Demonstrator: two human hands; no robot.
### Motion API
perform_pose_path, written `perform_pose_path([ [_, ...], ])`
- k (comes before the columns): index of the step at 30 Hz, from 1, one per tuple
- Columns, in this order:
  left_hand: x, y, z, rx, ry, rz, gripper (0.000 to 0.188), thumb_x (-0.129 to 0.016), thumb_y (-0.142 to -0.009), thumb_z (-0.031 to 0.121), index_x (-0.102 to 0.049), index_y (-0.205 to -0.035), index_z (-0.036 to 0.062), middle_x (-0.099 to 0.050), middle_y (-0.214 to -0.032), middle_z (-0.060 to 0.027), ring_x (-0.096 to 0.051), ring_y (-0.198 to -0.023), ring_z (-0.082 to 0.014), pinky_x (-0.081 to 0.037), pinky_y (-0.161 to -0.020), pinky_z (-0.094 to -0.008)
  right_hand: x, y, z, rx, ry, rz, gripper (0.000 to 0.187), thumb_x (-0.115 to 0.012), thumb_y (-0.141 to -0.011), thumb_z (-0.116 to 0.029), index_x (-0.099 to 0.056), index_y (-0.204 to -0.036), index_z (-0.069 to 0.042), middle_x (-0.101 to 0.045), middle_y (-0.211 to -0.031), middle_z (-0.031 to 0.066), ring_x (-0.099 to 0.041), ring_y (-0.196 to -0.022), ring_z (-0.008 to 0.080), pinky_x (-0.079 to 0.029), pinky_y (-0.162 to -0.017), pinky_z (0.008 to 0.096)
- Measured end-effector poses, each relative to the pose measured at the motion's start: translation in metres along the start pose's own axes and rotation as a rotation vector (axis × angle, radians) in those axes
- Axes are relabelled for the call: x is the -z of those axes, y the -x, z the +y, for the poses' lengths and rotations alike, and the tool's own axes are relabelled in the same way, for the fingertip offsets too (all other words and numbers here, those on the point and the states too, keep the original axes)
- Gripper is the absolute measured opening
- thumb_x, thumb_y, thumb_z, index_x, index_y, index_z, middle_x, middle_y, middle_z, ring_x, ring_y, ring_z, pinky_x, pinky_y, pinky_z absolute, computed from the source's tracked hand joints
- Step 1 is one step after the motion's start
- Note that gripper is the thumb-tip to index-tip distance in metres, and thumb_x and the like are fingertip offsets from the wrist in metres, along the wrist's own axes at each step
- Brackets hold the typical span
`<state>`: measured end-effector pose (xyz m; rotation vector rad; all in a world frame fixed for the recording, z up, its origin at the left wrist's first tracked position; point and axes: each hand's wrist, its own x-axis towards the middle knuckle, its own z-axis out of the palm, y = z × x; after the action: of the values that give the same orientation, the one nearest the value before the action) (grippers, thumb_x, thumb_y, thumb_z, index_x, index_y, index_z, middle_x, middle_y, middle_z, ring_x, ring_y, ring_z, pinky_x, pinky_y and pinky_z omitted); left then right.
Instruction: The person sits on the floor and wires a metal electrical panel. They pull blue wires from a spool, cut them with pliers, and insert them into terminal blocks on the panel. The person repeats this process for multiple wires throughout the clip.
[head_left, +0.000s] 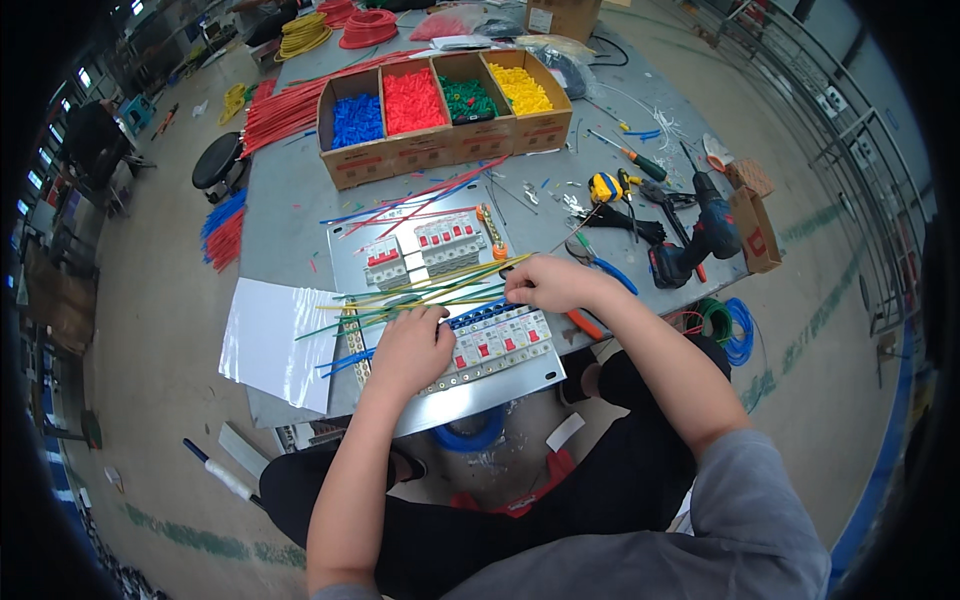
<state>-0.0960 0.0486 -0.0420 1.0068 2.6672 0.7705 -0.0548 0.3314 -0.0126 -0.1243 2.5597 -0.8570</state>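
A metal mounting plate [425, 412] lies at the table's near edge, bearing a row of white circuit breakers with red switches [508, 343]. Blue wires [345, 363] stick out at the left of the row and pass under my left hand [412, 350]. Its fingers are curled over the row's left end; their grip is hidden. At the right end, my right hand [552, 283] is closed in a pinch on the blue strip of wires along the breakers' upper side. Green and yellow wires [430, 287] lie loosely across the plate between this row and more breakers [447, 238] farther back.
A cardboard box [400, 155] holds blue, red, green and yellow sleeves in compartments. To the right lie pliers [612, 275], a tape measure [604, 187], a screwdriver [640, 160] and a cordless drill [708, 225]. White sheets in plastic [275, 345] overhang the left edge. Red wire bundles [290, 118] lie behind.
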Motion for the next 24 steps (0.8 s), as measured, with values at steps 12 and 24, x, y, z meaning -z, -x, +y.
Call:
perform_pose_path([
  [12, 0.009, -0.005, 0.000, 0.074, 0.143, 0.023, 0.024, -0.061, -0.094, 0.018, -0.073, -0.107, 0.0010, -0.067, -0.108, -0.0161, -0.063, -0.106, -0.0353, -0.052, -0.094, -0.0457, 0.011, -0.009, 0.003, -0.108, 0.071, 0.119, 0.023, -0.062, -0.095, -0.012, -0.074, -0.114, -0.008, -0.074, -0.102, 0.0173, -0.071, -0.098, 0.0342, -0.055, -0.088, 0.0436],
  [24, 0.013, -0.024, -0.049, 0.157, -0.226, 0.178, 0.019, -0.069, -0.087, 0.009, -0.074, -0.105, 0.0035, -0.067, -0.108, -0.0107, -0.059, -0.106, -0.0310, -0.044, -0.094, -0.0438, -0.017, -0.055, -0.009, -0.027, 0.209, 0.163, 0.021, -0.066, -0.095, -0.024, -0.073, -0.113, -0.015, -0.075, -0.095, 0.0131, -0.073, -0.092, 0.0337, -0.057, -0.080, 0.0476],
])
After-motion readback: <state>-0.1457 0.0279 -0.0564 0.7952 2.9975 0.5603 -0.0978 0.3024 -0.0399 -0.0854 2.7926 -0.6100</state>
